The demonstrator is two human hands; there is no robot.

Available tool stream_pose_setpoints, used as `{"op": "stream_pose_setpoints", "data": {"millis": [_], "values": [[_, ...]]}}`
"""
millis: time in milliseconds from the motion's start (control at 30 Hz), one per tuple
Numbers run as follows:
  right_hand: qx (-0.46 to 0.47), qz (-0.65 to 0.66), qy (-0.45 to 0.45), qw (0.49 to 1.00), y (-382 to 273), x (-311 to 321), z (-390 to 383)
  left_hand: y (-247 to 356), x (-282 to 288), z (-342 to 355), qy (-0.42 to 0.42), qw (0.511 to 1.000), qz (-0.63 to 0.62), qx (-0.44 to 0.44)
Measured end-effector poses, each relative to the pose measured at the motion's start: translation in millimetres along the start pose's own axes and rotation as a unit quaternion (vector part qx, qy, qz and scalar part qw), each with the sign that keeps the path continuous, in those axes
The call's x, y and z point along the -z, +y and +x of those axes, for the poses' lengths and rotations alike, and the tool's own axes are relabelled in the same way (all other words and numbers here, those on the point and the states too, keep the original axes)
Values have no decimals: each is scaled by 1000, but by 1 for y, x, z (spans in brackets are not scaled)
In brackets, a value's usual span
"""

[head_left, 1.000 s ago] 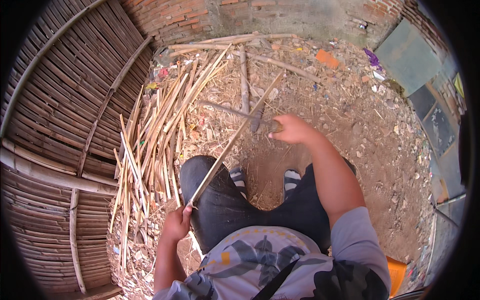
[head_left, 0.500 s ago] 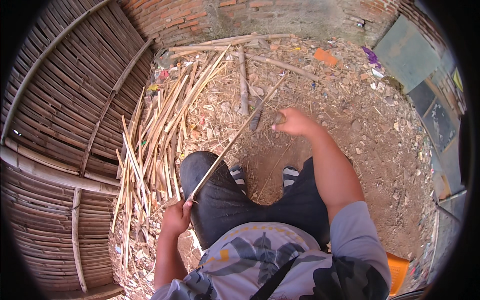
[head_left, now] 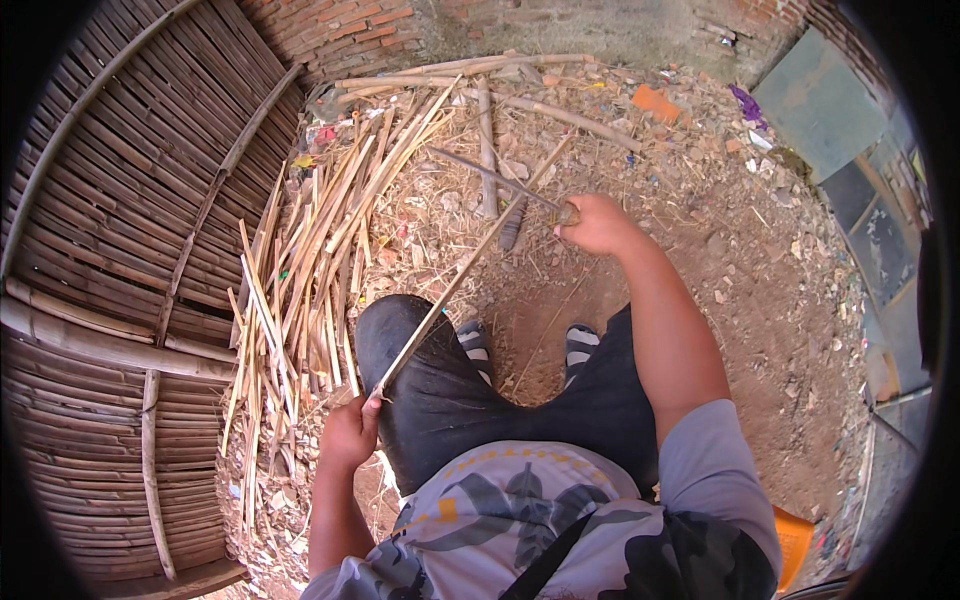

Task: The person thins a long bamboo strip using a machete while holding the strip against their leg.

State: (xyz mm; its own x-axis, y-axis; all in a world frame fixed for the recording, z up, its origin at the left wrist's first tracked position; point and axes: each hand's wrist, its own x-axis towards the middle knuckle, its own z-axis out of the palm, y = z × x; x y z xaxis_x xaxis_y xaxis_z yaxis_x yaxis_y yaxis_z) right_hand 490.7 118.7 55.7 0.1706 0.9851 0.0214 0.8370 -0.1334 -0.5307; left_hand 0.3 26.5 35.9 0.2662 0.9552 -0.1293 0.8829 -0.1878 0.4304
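My left hand (head_left: 350, 432) is closed round the near end of a long bamboo strip (head_left: 440, 312), beside my left knee. The strip slants over that knee, away and to the right. Above the ground ahead, my right hand (head_left: 600, 225) grips the handle of a long-bladed knife (head_left: 540, 199). Its thin dark blade points left and away, crossing the strip near the far end. Whether blade and strip touch, I cannot tell. A dark ribbed object (head_left: 511, 230) lies on the ground behind the crossing.
A heap of split bamboo strips (head_left: 330, 250) lies to the left, beside a bamboo-slat wall (head_left: 130, 200). Bamboo poles (head_left: 488, 150) lie farther off, before a brick wall (head_left: 350, 35). Grey-green panels (head_left: 822, 105) lean at the right. An orange plastic piece (head_left: 793, 548) shows behind my right side.
My right hand has moved slightly away from me and turned, so the knife's blade now shows clearly, pointing left across the strip. The left hand keeps its hold in nearly the same place.
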Motion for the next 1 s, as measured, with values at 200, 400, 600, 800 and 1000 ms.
{"op": "stream_pose_setpoints", "data": {"millis": [200,400,600,800,1000], "values": [[45,4,-173,984,-35,-13,-17,-7,1,2,-12,999,-36,-6],[242,-81,-210,944,-75,-14,-41,-2,0,-4,1,1000,-11,-10],[1,56,-70,996,-13,1,-2,-2,-6,0,2,1000,-25,-6],[33,51,-117,991,-28,-17,-10,-9,-6,2,-9,999,-44,0],[235,-142,-189,943,-79,-24,-36,-3,0,-2,-9,1000,-12,-9]]}}
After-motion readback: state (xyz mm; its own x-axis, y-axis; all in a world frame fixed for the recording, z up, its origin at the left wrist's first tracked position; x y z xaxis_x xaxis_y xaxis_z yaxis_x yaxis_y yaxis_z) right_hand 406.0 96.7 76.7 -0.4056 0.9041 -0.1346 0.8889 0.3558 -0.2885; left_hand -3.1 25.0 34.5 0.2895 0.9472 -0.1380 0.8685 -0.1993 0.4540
